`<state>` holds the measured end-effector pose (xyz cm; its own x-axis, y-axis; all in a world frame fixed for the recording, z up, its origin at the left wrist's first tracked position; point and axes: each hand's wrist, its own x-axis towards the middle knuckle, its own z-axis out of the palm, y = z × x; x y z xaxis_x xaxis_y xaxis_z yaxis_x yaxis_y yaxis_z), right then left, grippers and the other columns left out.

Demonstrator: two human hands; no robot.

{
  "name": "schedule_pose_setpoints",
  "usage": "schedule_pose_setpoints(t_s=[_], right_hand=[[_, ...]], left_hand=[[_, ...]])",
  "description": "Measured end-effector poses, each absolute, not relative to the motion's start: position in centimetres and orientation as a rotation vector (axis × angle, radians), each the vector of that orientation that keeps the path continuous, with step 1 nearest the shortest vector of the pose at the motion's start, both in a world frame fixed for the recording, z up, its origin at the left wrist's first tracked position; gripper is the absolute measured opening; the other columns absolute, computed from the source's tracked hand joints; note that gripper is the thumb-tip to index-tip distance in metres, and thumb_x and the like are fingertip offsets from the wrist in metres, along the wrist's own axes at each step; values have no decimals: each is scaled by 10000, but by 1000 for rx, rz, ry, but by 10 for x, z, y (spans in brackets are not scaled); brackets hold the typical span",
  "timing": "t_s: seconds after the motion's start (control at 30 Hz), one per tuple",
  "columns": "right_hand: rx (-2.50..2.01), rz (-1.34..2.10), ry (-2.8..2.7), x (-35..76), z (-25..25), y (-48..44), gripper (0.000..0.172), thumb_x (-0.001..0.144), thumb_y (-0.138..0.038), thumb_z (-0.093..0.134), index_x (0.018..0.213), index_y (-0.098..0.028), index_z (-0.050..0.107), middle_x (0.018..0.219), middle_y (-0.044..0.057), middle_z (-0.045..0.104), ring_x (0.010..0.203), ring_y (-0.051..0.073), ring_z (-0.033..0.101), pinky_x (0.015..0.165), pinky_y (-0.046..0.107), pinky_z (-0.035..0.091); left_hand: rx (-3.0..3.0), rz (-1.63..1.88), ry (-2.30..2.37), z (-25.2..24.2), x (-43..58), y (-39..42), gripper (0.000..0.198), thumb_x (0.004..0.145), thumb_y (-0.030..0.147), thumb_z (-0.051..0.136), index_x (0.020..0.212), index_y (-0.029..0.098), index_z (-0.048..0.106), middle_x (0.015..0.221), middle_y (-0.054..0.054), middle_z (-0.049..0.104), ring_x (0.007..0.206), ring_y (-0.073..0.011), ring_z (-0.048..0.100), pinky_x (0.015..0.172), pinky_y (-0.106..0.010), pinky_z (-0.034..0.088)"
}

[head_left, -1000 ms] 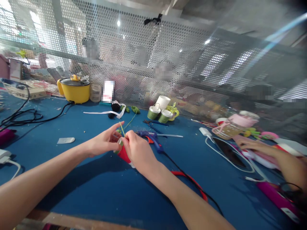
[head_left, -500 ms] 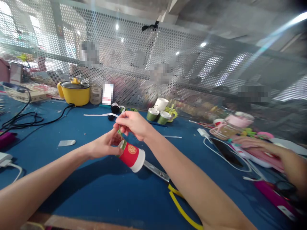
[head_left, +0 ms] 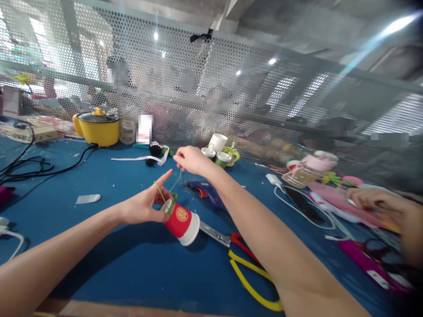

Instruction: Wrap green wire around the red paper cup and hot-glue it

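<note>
Left hand (head_left: 145, 204) grips tilted red-and-white paper cup (head_left: 180, 221) near its green-wrapped end; green yarn (head_left: 169, 207) loops over its fingers. Right hand (head_left: 194, 161), raised, pinches yarn strand running down toward cup. Scissors (head_left: 225, 240) on blue table (head_left: 132, 273), blade tips hidden by cup. Glue gun (head_left: 211, 193) behind, partly covered by right arm. Yellow pot (head_left: 99, 133) back left. Co-worker's hand (head_left: 372, 198) far right, near phone (head_left: 302, 202).

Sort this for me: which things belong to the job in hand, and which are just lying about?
In the job:
red cup, in left hand
green yarn, pinched by right hand
perhaps scissors, glue gun: nearby, unheld

Apparently lying about:
yellow pot
dark phone
pink-topped bottle
</note>
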<state>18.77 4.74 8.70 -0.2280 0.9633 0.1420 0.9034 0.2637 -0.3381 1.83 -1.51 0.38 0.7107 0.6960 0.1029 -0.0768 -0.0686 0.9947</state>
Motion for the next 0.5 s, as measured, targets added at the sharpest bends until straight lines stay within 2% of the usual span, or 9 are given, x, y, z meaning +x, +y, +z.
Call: schedule_pose_setpoints(t_s=[0.13, 0.23, 0.37, 0.47, 0.5], right_hand=[[-1876, 224, -2052, 237, 61, 21, 334, 717, -72, 587, 453, -204, 431, 498, 37, 569, 645, 222, 623, 639, 323, 451], [-1902, 326, -1934, 252, 44, 2, 333, 722, -43, 578, 468, -204, 435, 533, 53, 591, 689, 227, 631, 643, 322, 464], [-1759, 712, -1848, 231, 34, -7, 260, 916, -236, 426, 723, -160, 584, 709, 78, 689, 621, 153, 640, 545, 255, 494], [-1611, 1034, -1826, 203, 30, 1, 296, 954, -345, 373, 981, -157, 600, 800, 74, 718, 572, 123, 639, 487, 225, 500], [-1568, 1133, -1813, 195, 29, 6, 303, 954, -362, 378, 1010, -163, 600, 791, 67, 717, 556, 117, 633, 481, 221, 497]], left_hand=[[1593, 684, 549, 1, 17, -12, 1048, 656, 138, 675, 1449, 320, 14, 969, -15, 509, 888, -182, 503, 853, -391, 389], [1640, 676, 560, 0, 16, -11, 1055, 675, 152, 657, 1448, 302, -46, 992, -26, 508, 897, -186, 507, 851, -395, 402], [1771, 685, 540, 0, 16, -15, 1033, 695, 154, 638, 1447, 304, -54, 998, -24, 510, 917, -183, 507, 893, -408, 390], [1839, 683, 485, 4, 17, -21, 1007, 712, 135, 619, 1449, 298, -47, 1022, -39, 513, 961, -196, 501, 925, -424, 380], [1844, 673, 458, 6, 17, -23, 1009, 712, 127, 619, 1449, 299, -48, 1037, -47, 514, 980, -203, 499, 931, -428, 380]])
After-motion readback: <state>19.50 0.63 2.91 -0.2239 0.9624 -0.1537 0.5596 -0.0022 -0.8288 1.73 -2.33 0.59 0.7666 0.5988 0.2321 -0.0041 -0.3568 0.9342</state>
